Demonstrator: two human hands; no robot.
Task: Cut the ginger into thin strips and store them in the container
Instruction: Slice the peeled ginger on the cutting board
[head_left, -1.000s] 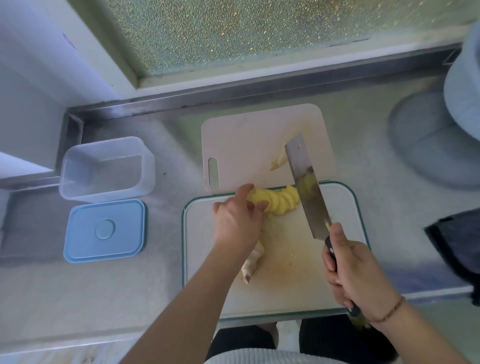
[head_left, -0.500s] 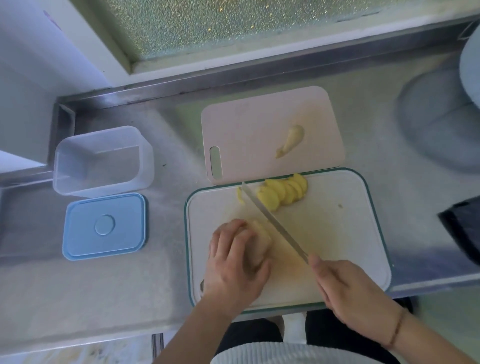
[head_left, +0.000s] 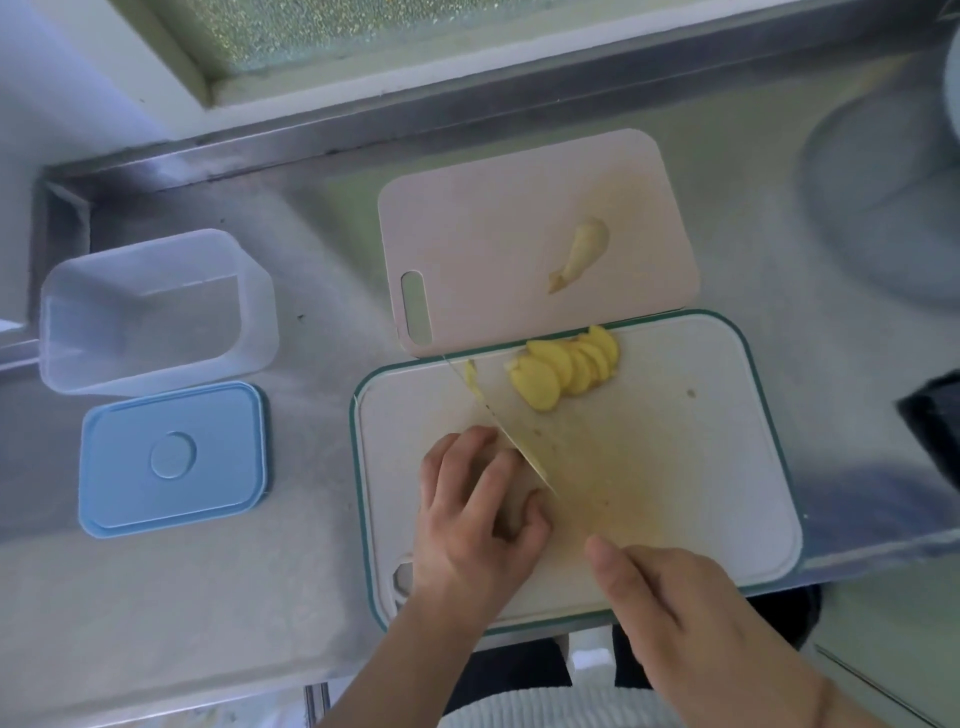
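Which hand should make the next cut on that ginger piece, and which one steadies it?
Right. The right hand grips the knife, its blade lying beside the ginger piece. The left hand curls over that piece on the white board, so it steadies.

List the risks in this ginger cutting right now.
1. The left hand curls over the ginger piece with its fingers right against the knife blade; a slip could nick them.
2. The ginger slices sit at the green-rimmed cutting board's far edge and could get pushed off.
3. The container stands well off to the left, so strips may drop in transfer.
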